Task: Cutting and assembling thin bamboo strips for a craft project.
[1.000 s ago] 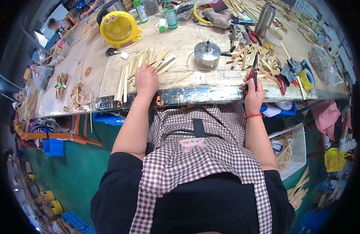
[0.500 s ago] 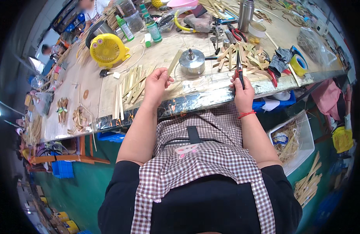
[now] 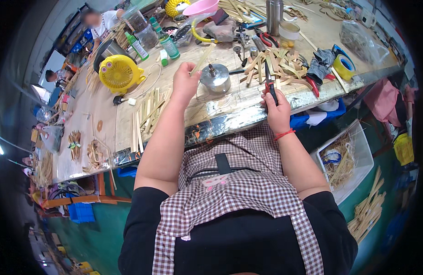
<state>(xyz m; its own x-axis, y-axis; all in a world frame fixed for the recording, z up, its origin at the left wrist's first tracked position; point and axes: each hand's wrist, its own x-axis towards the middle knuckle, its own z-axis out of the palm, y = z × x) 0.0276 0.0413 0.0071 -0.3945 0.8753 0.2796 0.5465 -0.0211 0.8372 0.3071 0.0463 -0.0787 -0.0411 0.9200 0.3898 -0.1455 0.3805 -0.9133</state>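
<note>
In my left hand [image 3: 185,82] a flat, pale bamboo strip [image 3: 203,57] is pinched, its free end pointing away and to the right. That hand is beside a round metal spirit burner [image 3: 215,79] with a dark wick holder on top; I cannot make out a flame. My right hand [image 3: 278,110] grips long-nose pliers [image 3: 269,83] by their red and black handles, jaws pointing away from me. Just beyond the jaws lies a heap of short bamboo pieces [image 3: 289,65], some curved. Straight strips [image 3: 152,107] lie on the table left of my left forearm.
A yellow fan [image 3: 118,74], green bottles [image 3: 167,43], a steel flask [image 3: 274,17] and red-handled pliers [image 3: 267,38] stand or lie farther back. Grey gloves [image 3: 320,63] and a tape roll [image 3: 343,67] are at right. A person [image 3: 103,24] sits across the far left.
My left hand has moved farther forward, bringing the strip up beside the burner's top. The pliers stay in my right hand near the heap. The whole view has shifted slightly.
</note>
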